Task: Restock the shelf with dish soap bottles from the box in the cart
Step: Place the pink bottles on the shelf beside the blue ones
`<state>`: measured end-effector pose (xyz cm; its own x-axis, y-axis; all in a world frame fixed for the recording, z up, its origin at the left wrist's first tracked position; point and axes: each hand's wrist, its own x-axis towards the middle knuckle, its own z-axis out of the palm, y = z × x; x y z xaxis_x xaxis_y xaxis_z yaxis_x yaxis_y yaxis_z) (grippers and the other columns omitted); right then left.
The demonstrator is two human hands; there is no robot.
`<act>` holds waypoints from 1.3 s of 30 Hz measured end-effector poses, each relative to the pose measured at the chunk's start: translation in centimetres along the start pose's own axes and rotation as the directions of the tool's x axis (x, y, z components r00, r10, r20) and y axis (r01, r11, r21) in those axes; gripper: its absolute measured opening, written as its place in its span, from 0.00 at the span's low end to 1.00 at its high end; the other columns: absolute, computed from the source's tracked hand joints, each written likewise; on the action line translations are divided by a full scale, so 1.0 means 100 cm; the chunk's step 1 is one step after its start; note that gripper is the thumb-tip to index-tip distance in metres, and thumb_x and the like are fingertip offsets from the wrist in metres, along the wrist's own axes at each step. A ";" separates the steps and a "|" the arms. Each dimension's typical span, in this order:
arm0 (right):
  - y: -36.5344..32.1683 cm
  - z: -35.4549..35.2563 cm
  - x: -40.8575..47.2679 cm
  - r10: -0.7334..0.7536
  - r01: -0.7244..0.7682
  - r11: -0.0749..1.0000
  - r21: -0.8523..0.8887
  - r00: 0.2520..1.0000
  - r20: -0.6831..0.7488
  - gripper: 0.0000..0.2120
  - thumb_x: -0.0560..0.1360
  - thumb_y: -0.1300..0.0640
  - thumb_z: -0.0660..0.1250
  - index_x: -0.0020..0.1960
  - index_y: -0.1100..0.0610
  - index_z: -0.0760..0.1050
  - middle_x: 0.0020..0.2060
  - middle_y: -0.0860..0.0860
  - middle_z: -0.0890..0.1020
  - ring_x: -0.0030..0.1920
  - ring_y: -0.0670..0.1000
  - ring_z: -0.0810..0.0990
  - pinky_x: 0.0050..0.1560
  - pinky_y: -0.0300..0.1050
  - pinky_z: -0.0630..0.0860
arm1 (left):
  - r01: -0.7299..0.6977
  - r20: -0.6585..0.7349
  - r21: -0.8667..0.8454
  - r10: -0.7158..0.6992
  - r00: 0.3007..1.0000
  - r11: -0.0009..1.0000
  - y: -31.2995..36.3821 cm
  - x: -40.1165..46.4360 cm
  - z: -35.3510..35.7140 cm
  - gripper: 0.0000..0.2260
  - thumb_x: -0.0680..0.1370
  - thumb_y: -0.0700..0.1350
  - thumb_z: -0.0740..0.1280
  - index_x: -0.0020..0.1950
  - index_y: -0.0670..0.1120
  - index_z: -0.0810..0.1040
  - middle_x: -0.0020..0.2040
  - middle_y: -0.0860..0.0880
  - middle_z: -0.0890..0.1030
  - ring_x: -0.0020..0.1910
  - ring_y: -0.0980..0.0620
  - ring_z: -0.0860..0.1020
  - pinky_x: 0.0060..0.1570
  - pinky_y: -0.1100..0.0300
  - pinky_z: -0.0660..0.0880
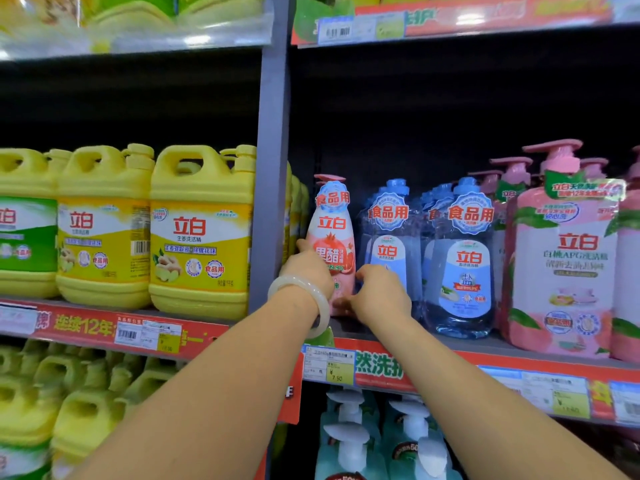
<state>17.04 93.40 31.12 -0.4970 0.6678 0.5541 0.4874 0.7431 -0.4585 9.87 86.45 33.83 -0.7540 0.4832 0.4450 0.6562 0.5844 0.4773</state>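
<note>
A slim pink dish soap bottle [331, 230] stands upright at the left end of the middle shelf [485, 344], right beside the grey upright post. My left hand [308, 268], with a pale bangle on its wrist, wraps its left side. My right hand [379, 294] grips its lower right side. Both hands hold this one bottle. To its right stand clear blue soap bottles [462, 261] and large pink pump bottles [562, 258]. The box and cart are out of view.
Yellow handled jugs [201, 230] fill the shelf bay to the left of the grey post [272, 168]. Teal pump bottles [377, 434] sit on the shelf below. Red price strips run along the shelf edges. Dark open space lies above and behind the bottles.
</note>
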 end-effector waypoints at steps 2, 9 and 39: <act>0.002 0.001 0.000 -0.001 0.001 1.000 -0.009 1.000 -0.020 0.12 0.72 0.53 0.71 0.51 0.56 0.74 0.51 0.54 0.79 0.51 0.57 0.78 0.40 0.44 0.67 | 0.004 -0.003 0.007 -0.004 1.000 1.000 -0.001 -0.003 0.000 0.33 0.77 0.44 0.68 0.74 0.39 0.53 0.66 0.41 0.72 0.64 0.42 0.74 0.59 0.51 0.72; 0.000 -0.003 -0.004 -0.040 0.039 0.999 -0.030 0.998 -0.049 0.09 0.73 0.53 0.69 0.49 0.56 0.73 0.51 0.54 0.80 0.49 0.56 0.77 0.40 0.44 0.67 | -0.048 -0.046 0.103 0.053 0.998 0.994 -0.008 -0.029 0.001 0.21 0.79 0.39 0.62 0.69 0.36 0.62 0.65 0.40 0.73 0.64 0.42 0.74 0.58 0.53 0.72; -0.062 -0.029 -0.090 -0.159 0.160 0.986 -0.034 0.987 0.039 0.20 0.73 0.54 0.69 0.61 0.61 0.71 0.58 0.57 0.75 0.56 0.57 0.75 0.52 0.46 0.70 | -0.308 0.073 0.019 0.306 0.949 0.951 -0.113 -0.094 -0.072 0.24 0.76 0.44 0.68 0.69 0.42 0.65 0.67 0.43 0.70 0.64 0.44 0.72 0.61 0.52 0.72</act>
<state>20.63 82.67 30.98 -0.5955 0.5424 0.5926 0.4255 0.8387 -0.3400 9.73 70.58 29.73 -0.5171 0.6851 0.5131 0.8559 0.4196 0.3023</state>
